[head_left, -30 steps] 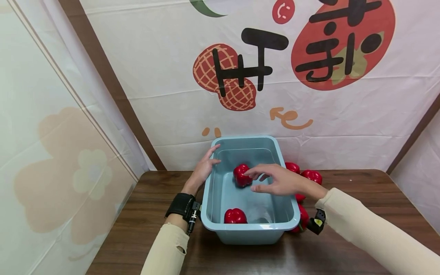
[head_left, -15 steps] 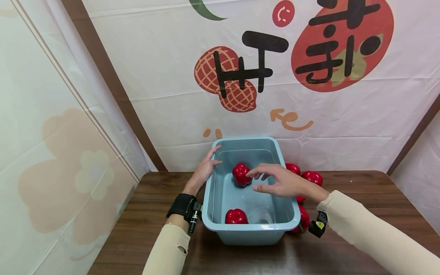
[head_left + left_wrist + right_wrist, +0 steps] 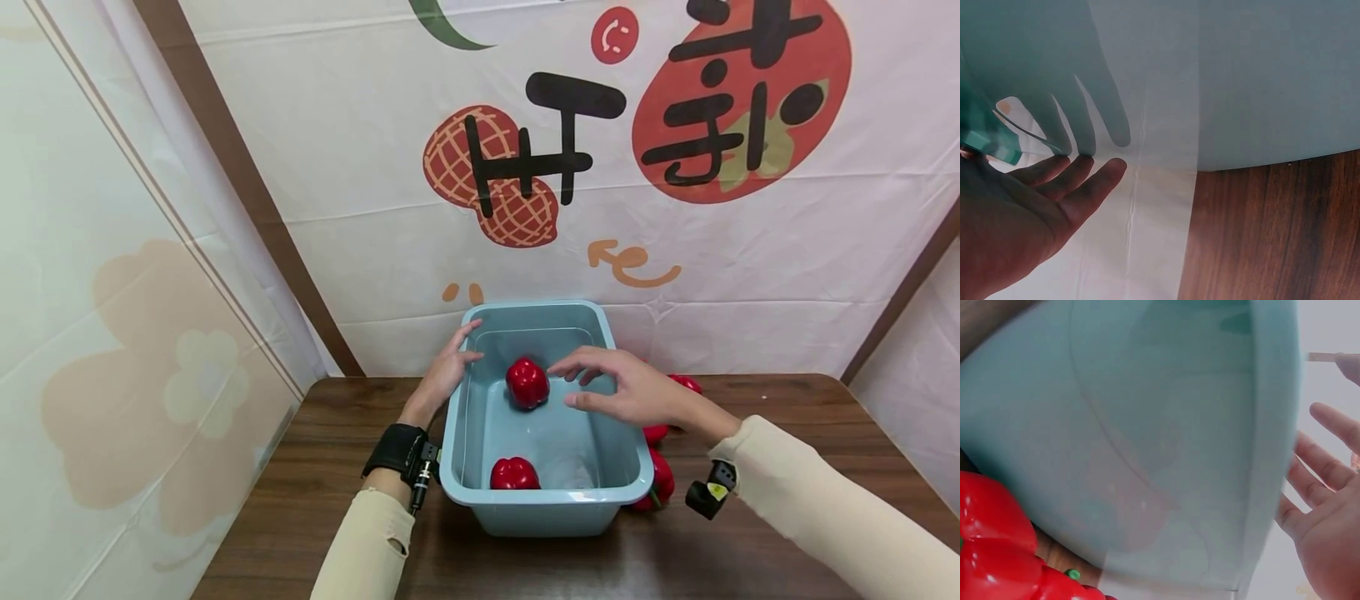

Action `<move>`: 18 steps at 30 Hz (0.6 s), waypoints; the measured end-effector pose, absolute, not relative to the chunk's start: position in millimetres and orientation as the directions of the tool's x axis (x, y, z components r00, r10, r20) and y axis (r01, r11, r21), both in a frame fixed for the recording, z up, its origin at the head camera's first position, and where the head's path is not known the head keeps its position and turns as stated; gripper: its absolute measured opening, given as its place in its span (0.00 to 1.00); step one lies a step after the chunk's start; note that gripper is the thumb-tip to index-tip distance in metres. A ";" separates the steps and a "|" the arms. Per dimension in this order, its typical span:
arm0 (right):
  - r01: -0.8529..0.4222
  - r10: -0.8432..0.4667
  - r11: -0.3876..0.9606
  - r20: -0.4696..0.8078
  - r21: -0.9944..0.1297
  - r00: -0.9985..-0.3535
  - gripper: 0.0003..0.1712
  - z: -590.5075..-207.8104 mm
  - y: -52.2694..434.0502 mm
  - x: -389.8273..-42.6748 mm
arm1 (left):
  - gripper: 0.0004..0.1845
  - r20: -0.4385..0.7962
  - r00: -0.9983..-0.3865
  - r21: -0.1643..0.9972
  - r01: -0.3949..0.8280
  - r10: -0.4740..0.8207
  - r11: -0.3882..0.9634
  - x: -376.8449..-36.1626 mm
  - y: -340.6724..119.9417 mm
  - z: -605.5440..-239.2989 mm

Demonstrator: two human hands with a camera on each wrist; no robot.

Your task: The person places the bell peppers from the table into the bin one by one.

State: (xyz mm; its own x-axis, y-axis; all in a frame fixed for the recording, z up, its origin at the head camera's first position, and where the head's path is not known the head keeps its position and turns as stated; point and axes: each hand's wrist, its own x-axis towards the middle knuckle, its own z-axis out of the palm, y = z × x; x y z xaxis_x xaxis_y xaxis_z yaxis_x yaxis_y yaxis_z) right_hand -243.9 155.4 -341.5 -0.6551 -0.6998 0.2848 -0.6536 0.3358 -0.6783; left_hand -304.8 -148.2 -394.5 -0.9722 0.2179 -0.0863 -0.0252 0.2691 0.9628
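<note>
Two red bell peppers lie inside a light blue plastic tub (image 3: 543, 498): one pepper (image 3: 527, 383) toward the back, another (image 3: 514, 474) by the front wall. My left hand (image 3: 442, 375) rests at the tub's left rim. In the left wrist view, that hand's straight fingertips (image 3: 1116, 167) touch the outer wall. Over the tub's right half hovers my right hand (image 3: 630, 387), fingers loosely bent, thumb apart, holding nothing. More peppers sit outside against the right wall, including a front pepper (image 3: 658, 483) and a rear pepper (image 3: 686, 383), partly hidden by my right arm.
A dark wood-grain table (image 3: 787, 467) bears the tub. Close behind it hangs a white printed cloth (image 3: 360, 242), with another cloth panel (image 3: 150, 375) at the left. In the right wrist view, a glossy pepper (image 3: 991, 531) sits low beside the tub's outside wall.
My right hand has moved a little to the right, away from the back pepper in the tub. The left hand and the two peppers inside have stayed in place.
</note>
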 end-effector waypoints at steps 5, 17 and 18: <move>-0.675 -0.684 0.320 0.330 -0.665 -0.650 0.25 -335.6 164.6 -243.3 | 0.30 -0.077 -0.975 0.962 -0.018 0.207 0.273 -302.7 -148.6 -395.1; -0.629 -0.587 0.289 0.385 -0.722 -0.712 0.23 -330.8 204.4 -246.4 | 0.32 -0.121 -0.962 0.959 -0.050 0.245 0.280 -302.7 -149.9 -387.5; -0.622 -0.573 0.285 0.391 -0.730 -0.721 0.23 -331.0 208.6 -246.2 | 0.32 -0.127 -0.961 0.958 -0.055 0.247 0.282 -300.9 -149.6 -384.3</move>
State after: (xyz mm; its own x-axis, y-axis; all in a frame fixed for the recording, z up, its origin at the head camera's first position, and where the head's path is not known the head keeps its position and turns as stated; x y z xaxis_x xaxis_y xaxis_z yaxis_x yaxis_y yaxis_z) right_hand -246.2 208.6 -331.0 -0.7205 -0.5729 0.3906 -0.6218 0.2846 -0.7296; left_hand -300.9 -149.6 -384.3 -0.9607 0.2466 -0.1274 -0.0547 0.2818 0.9579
